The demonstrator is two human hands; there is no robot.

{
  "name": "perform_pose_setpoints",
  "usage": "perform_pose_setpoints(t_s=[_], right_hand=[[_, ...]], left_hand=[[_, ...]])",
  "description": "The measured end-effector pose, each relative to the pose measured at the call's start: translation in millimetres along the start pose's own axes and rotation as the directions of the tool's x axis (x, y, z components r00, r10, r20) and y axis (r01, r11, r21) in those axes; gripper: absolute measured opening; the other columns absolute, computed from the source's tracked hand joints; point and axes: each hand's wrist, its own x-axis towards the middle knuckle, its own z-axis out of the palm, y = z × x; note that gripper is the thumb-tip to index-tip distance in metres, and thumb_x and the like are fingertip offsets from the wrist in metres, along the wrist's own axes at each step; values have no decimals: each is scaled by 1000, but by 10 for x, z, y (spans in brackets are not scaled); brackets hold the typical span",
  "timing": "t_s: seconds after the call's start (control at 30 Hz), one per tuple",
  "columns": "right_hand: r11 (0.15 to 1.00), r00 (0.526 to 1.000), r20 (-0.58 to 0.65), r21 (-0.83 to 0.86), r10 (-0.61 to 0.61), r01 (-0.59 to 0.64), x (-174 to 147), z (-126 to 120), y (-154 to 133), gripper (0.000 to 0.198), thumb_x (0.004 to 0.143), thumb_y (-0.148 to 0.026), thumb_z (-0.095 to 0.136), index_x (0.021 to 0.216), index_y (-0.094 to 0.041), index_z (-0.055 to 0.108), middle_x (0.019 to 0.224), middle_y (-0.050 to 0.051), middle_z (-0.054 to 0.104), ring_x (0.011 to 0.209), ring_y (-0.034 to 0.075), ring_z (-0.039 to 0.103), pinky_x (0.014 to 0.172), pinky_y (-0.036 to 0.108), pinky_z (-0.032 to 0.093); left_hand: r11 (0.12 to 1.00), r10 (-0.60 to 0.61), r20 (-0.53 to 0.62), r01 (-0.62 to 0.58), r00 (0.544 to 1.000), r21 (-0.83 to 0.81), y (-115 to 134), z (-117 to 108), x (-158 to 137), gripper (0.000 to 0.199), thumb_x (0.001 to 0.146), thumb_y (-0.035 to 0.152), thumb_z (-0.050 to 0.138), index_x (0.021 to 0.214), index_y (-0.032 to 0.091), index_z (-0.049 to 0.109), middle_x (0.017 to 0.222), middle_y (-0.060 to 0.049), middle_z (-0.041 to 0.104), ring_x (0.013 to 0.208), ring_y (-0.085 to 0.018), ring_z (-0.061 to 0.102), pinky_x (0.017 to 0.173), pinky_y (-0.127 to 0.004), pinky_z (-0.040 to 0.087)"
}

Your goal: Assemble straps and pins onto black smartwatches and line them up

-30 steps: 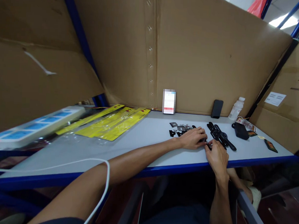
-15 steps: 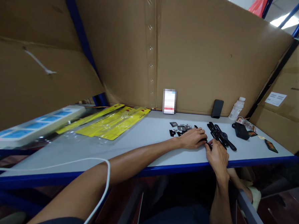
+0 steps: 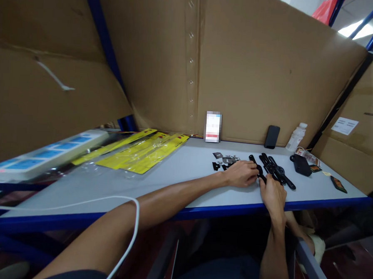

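A long black part with a round middle lies aslant at the table's front right, between my hands. My right hand pinches its near end between thumb and fingers. Along its left side, my left hand is closed with curled fingers on the round middle; the fingertips are partly hidden. Just right of the held part lie several similar black parts in a loose pile. Small black and grey plates with metal bits are scattered beyond my left hand.
Yellow-backed clear packages and a white power strip lie on the left. At the back stand a bright-screened device, a dark phone and a bottle. A black case sits right. A white cable crosses my left arm.
My left hand has drawn back slightly toward me, baring the far end and round middle of the black part. My right hand keeps its pinch. The view has shifted a little.
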Motion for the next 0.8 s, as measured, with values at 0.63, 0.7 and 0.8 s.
perform_pose_setpoints(t_s=[0.63, 0.7, 0.8], right_hand=[[916, 853, -341, 217, 395, -337, 60, 77, 1128, 47, 102, -51, 40, 116, -18, 70, 94, 17, 73, 82, 29, 62, 66, 33, 29], [919, 872, -299, 195, 388, -342, 92, 119, 1173, 47, 101, -50, 40, 118, -18, 70, 96, 18, 74, 85, 30, 64, 67, 34, 33], [922, 897, -230, 183, 377, -340, 184, 146, 1208, 47, 101, -50, 41, 119, -18, 71, 102, 19, 74, 90, 31, 66, 70, 35, 38]], left_hand=[[997, -73, 70, 74, 995, -16, -15, 18, -17, 10, 96, 24, 53, 92, 20, 60, 101, -10, 64, 102, -26, 61, 73, -34, 50], [997, -77, 76, 78, 994, -9, -11, 10, -22, 10, 96, 24, 52, 92, 20, 60, 102, -10, 64, 103, -26, 61, 72, -34, 50], [997, -72, 77, 73, 994, 0, -10, 10, -28, 10, 96, 24, 51, 92, 20, 60, 101, -10, 65, 102, -26, 61, 70, -33, 50]])
